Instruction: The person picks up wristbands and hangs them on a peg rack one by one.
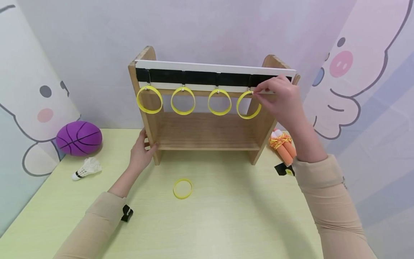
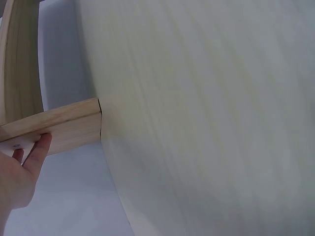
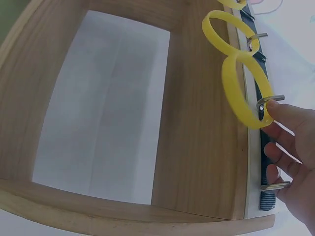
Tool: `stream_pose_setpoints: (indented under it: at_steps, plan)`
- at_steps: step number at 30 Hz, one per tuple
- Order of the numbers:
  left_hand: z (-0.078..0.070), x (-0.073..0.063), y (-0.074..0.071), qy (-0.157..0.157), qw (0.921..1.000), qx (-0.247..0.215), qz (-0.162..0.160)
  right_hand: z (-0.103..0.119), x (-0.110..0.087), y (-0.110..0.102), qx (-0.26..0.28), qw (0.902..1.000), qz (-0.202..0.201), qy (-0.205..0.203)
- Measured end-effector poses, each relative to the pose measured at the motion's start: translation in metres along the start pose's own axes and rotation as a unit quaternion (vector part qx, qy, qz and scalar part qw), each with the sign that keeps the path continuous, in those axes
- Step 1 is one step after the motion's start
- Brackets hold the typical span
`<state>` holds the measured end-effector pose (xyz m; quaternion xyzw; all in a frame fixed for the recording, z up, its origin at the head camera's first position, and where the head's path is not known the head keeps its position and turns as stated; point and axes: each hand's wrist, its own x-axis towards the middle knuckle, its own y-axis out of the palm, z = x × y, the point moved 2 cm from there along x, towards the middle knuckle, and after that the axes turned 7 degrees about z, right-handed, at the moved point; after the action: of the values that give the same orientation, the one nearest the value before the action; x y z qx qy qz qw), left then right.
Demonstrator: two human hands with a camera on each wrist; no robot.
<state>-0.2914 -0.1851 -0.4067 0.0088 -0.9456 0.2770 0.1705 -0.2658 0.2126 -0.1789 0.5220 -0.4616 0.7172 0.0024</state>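
Observation:
My right hand point(image 1: 281, 99) pinches the rightmost hanging yellow ring point(image 1: 238, 108) at its upper edge, by a metal hook point(image 3: 270, 99). In the right wrist view the ring hangs round this hook, with thumb and fingertips at its rim. More yellow rings point(image 1: 183, 113) hang to its left along the black-and-white strip point(image 1: 200, 76) of a wooden shelf point(image 1: 207, 131). Low on the shelf's left side panel point(image 2: 74, 132), my left hand point(image 1: 141, 153) holds on, fingers against the outer face and thumb by the front edge. A loose yellow ring point(image 1: 174, 192) lies on the table.
A purple ball point(image 1: 79, 138) and a shuttlecock point(image 1: 88, 168) sit on the table point(image 1: 207, 223) left of the shelf. To the right lie an orange-handled bundle point(image 1: 284, 149) and a small black piece point(image 1: 282, 169). Another hook point(image 3: 275, 186) sticks out beyond the held ring.

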Motion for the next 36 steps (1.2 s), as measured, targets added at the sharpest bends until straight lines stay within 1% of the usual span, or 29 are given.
stream_pose_setpoints:
  at_steps: [3, 5, 10, 16, 21, 28, 31, 36]
  plan:
    - [0.001, -0.001, 0.000, -0.002, 1.0000, 0.001, -0.001, 0.002, 0.000, -0.002, -0.003, 0.9999, -0.005, -0.011]
    - [0.001, -0.001, 0.000, -0.002, 1.0000, 0.001, -0.001, 0.006, 0.000, -0.004, 0.002, 0.9998, -0.017, -0.012]
    - [0.002, -0.002, 0.000, -0.003, 1.0000, 0.001, -0.002, 0.017, -0.002, -0.007, 0.034, 0.9982, -0.049, -0.005]
    - [0.002, -0.002, 0.000, -0.003, 1.0000, -0.001, -0.002, 0.032, -0.010, -0.002, 0.067, 0.9961, -0.055, -0.015]
    - [0.004, -0.001, 0.000, -0.002, 1.0000, -0.003, -0.002, 0.043, -0.018, 0.009, 0.084, 0.9954, -0.038, -0.025]
    - [0.003, 0.000, 0.001, -0.002, 1.0000, -0.002, -0.002, 0.052, -0.032, 0.030, 0.113, 0.9929, 0.005, -0.034]
    - [0.003, 0.000, 0.000, -0.005, 1.0000, -0.002, -0.003, 0.055, -0.038, 0.043, 0.133, 0.9902, 0.021, -0.036]
    - [0.002, 0.001, -0.001, -0.003, 1.0000, -0.001, -0.001, 0.059, -0.052, 0.070, 0.167, 0.9838, 0.052, -0.039]
